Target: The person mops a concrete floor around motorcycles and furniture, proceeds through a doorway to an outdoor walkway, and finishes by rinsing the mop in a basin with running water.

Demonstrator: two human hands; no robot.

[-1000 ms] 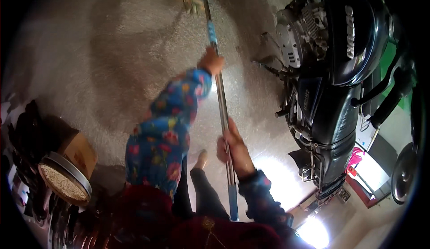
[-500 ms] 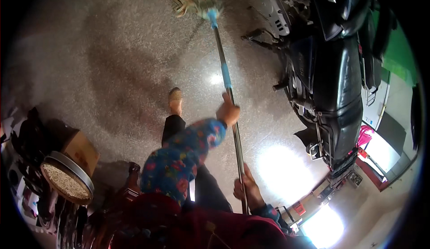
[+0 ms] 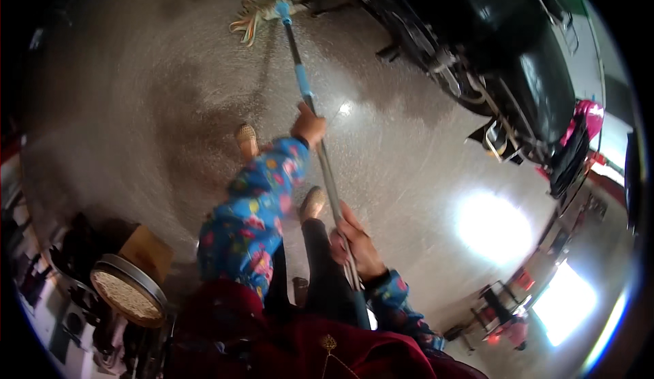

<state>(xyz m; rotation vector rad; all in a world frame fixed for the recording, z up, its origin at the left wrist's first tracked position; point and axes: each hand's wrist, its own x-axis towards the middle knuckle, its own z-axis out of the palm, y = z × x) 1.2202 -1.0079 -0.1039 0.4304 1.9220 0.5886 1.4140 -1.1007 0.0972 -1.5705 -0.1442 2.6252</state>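
Note:
A long mop slants away from me, its metal pole topped by a light-blue joint and sleeve. My left hand wraps round the pole just below the blue sleeve. Lower down, near my body, my right hand grips the same pole. Far off, the mop head of pale, multicoloured strands lies spread on the floor, slightly blurred, close to the motorcycle's underside. Wet, darker patches mark the speckled floor around it. Both my feet show beside the pole, in tan shoes.
A black motorcycle stands at the right, with a pink item behind its seat. At the lower left, a round tray of grain rests against a cardboard box. Shelving clutter lines the left edge.
The mop head has swung left with the pole, and both hands have shifted left with it. My second foot has come into view, and the whole view has turned.

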